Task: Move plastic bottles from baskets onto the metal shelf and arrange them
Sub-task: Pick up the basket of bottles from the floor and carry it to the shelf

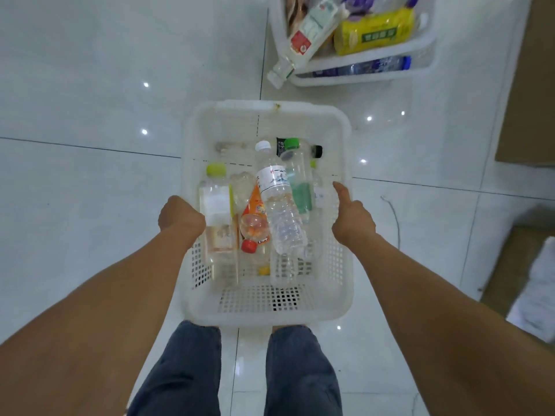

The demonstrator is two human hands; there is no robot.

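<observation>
A white plastic basket (270, 107) with perforated walls and floor is hanging above the glossy white tiled floor (90, 85), in front of the person's dark trouser legs (180, 370). Plastic bottles are lying jumbled inside it. A clear water bottle (282, 211) with a white cap and a white label is lying on top, slanting across the middle. Just left of it an orange-labelled bottle (255, 223) is pointing its red cap toward the person. A clear bottle with a yellow-green cap (214, 199) is lying along the left wall, and a green-capped bottle (295, 172) with a green label is lying to the right of the water bottle. A black cap (317, 151) is showing at the far right corner.

The left grip (181, 219) is curling tightly round the basket's left rim, touching the wall beside the yellow-green-capped bottle. The right grip (353, 219) is clasping the right rim, its thumb lying straight along the edge and its fingers hidden beneath. The bottles are lying between the two grips, none of them touched.

Farther off, a second white basket (375, 55) is sitting on the floor, holding a yellow-labelled bottle (375, 30), with a white-labelled bottle (306, 34) leaning out over its rim.
</observation>
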